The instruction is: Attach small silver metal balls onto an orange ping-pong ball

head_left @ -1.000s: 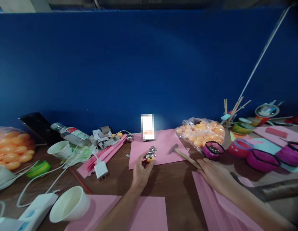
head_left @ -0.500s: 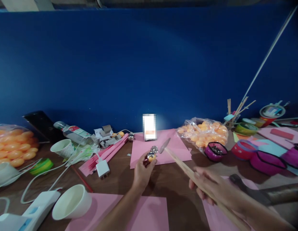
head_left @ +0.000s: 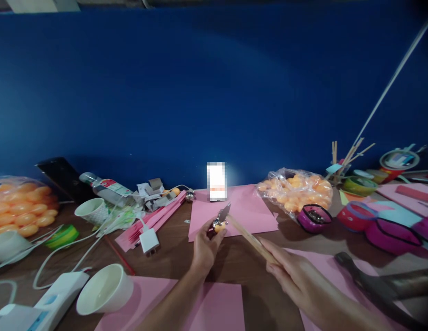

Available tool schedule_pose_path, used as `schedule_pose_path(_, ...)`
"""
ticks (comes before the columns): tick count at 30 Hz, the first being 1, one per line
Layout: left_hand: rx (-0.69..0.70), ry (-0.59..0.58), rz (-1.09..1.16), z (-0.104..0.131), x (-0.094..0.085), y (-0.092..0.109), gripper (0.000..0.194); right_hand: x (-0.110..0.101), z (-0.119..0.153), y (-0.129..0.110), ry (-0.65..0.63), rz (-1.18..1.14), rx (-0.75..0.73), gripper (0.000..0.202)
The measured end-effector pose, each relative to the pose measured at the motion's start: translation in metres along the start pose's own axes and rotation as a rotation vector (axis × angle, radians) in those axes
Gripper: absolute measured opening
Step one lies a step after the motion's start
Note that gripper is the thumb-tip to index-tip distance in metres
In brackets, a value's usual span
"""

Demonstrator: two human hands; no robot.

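Between its fingertips my left hand (head_left: 205, 246) holds an orange ball (head_left: 219, 227) studded with shiny silver tacks, just in front of the pink sheet (head_left: 234, 211). My right hand (head_left: 286, 266) is wrapped round the wooden handle of a small hammer (head_left: 248, 236). The grey hammer head (head_left: 224, 212) is at the tack-covered side of the ball; whether they touch is unclear. A purple bowl (head_left: 314, 218) with small dark pieces in it stands to the right.
Bags of orange balls (head_left: 297, 189) lie at both sides. A claw hammer (head_left: 369, 280) rests at the right. A white cup (head_left: 105, 288), power strip (head_left: 60, 294) and cables are left. A bright phone (head_left: 217, 181) stands behind.
The small hammer has moved left and down onto or close to the tacked ball, and my right hand has moved left with it. My left hand has barely moved.
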State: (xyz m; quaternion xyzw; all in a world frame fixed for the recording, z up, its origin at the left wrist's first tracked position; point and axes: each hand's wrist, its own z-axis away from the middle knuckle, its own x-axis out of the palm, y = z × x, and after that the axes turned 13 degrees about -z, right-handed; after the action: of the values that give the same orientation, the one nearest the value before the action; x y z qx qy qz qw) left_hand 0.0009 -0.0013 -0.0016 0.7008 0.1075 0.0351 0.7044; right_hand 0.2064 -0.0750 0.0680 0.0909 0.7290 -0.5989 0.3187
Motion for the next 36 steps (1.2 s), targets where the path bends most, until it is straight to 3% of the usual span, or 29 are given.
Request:
schedule_pose_path(7, -0.013, 0.018, -0.014, 0.002, 0.0, 0.008, 0.046, -0.001, -0.007, -0.006, -0.016, 0.047, -0.068, 0.044)
schedule_pose_path(13, -0.034, -0.009, -0.022, 0.002, 0.001, 0.003, 0.048, 0.002, -0.007, -0.006, -0.013, 0.049, -0.056, 0.042)
schedule_pose_path(15, -0.056, -0.014, 0.007, 0.001, 0.002, 0.001, 0.049, 0.001, -0.007, -0.006, -0.017, 0.035, -0.045, 0.041)
schedule_pose_path(25, 0.082, -0.037, 0.059, -0.001, -0.001, 0.001, 0.043, -0.006, -0.008, -0.018, -0.038, -0.162, 0.052, 0.039)
schedule_pose_path(36, 0.071, -0.046, 0.064, 0.0, 0.0, 0.0, 0.043, -0.003, -0.007, -0.014, -0.019, -0.241, 0.118, 0.04)
